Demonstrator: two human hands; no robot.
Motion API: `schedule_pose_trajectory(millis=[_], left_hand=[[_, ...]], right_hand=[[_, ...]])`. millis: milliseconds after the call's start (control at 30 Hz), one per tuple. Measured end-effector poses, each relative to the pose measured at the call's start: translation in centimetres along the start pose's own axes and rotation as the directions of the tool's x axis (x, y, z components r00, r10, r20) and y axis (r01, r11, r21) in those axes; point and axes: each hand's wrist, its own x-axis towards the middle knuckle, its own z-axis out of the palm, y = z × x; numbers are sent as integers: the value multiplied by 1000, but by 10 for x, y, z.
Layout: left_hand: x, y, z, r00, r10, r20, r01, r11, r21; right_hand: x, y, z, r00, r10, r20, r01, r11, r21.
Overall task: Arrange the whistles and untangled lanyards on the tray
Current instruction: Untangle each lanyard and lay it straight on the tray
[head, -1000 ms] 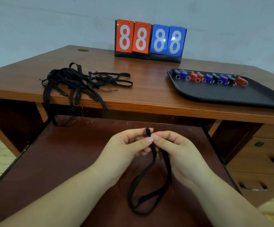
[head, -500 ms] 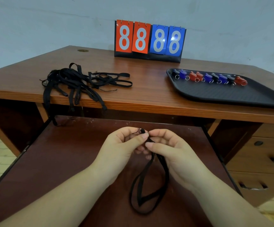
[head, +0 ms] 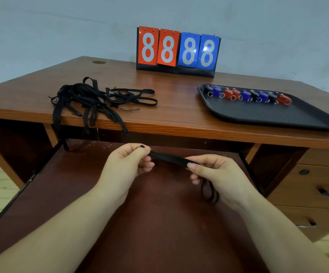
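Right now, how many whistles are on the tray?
9, in one row along the far edge of the tray: from left, black, blue, two red, blue, black, blue, black, red. They overlap, so one could be hidden.

Hands drawn apart, left hand and right hand now stretching the lanyard taut between them; dangling loop apparently gathered under the right palm.

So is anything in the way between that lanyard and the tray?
Nothing visible. The lanyard is stretched between the left hand and right hand, below the desk edge; the tray's near part is bare, whistles along the far side.
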Motion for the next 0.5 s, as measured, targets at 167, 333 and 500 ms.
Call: schedule_pose_trajectory(millis=[167,333,500], left_hand=[[9,7,-11,995,5,-99,-11,998,-57],[11,11,-16,993,56,-108,-65,995,-80],[9,13,-17,993,93,-68,-100,989,-109]], right_hand=[[6,-7,-18,996,84,-44,-75,982,172],[9,-9,-30,985,98,-139,-42,932,360],[9,-11,-32,979,91,-181,-4,903,429]])
